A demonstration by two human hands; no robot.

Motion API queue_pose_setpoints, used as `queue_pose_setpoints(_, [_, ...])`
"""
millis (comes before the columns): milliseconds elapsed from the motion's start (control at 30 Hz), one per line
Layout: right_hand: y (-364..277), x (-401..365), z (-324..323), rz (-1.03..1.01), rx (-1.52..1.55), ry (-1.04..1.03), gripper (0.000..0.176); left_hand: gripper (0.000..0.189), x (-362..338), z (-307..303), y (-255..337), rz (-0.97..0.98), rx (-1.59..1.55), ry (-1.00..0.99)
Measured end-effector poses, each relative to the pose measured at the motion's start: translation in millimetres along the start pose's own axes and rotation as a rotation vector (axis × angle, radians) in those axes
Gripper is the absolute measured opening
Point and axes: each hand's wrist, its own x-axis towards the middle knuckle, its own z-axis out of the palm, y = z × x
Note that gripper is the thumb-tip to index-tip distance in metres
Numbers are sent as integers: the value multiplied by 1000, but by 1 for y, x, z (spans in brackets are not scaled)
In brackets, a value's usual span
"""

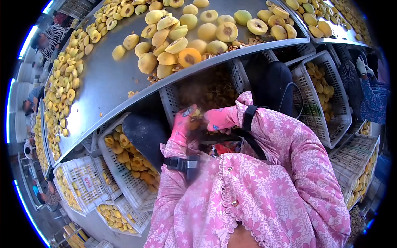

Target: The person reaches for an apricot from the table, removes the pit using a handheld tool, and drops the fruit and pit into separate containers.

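1. Fruit piece (pixel 195 120): small, yellow, blurred; held between the hands, above the crate (pixel 168 102) under the desk edge.
2. Left hand (pixel 182 122): fingers closed round the fruit. Right hand (pixel 220 118): fingers curled, thumb side close against it; cannot tell whether it grips. Both in pink coverings.
3. Step in hand (judged): working one piece by hand, perhaps parting flesh from stone. Next move seems to call for a light, steady pinch; flesh looks soft and slippery.
4. Crate: pale slotted plastic, brownish bits inside, too dim to identify.
5. Desk (pixel 120 84): smooth, shiny metal, raised rim. Heap of fruit (pixel 189 57): rounded, matte yellow-orange skins; some cut faces show dark hollows. Brown stones (pixel 244 43) scattered along the rim.
6. Outward: left crate (pixel 108 145) and right crate (pixel 305 84), both white, perforated, carrying fruit halves (pixel 134 159).
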Motion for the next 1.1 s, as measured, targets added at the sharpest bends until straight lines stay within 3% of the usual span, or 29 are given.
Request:
queue_pose_setpoints(233, [6, -5, 10, -7, 631, -144, 15, 34, 10, -6, -8, 76, -21, -44])
queue_pose_setpoints(300, [5, -8, 12, -55, 717, -165, 14, 36, 11, -2, -7, 169, -62, -44])
queue_pose_setpoints(433, [9, -6, 16, -111, 871, -214, 14, 38, 0, 10, 11, 130, -115, -59])
queue_pose_setpoints(533, [14, -5, 21, -109, 897, -224, 13, 37, 3, 5, 6, 91, -72, -113])
queue_pose_setpoints(667, [13, -12, 19, -25, 619, -134, 11, 35, 6, 2, 0, -69, 3, -153])
queue_pose_setpoints(1000, [24, -8, 27, -44, 857, -225, 15, 33, 6, 6, -3, -26, -3, -176])
queue_pose_setpoints(1100, [21, -13, 31, -47, 921, -252, 16, 35, -3, 8, 9, -139, 43, -212])
